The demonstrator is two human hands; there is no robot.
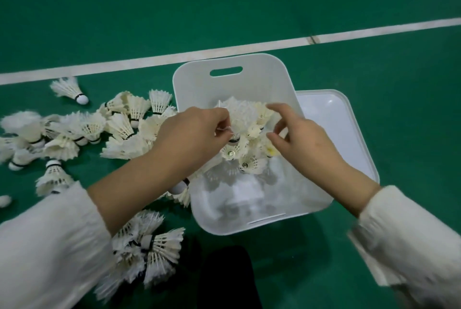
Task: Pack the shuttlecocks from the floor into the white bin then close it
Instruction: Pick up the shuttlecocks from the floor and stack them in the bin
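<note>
The white bin (249,86) stands on the green floor, with several shuttlecocks (245,156) piled inside it. Over the bin, my left hand (192,134) pinches a white feather shuttlecock (243,116) by its skirt. My right hand (303,139) hovers just to its right, fingers spread and empty, close to the pile. Many more shuttlecocks (119,126) lie scattered on the floor left of the bin, and another heap (152,251) lies under my left forearm.
The bin's white lid (341,119) lies flat on the floor, tucked behind the bin's right side. A white court line (224,53) crosses the floor beyond the bin. A dark shape (227,278) sits at the bottom edge, in front of the bin.
</note>
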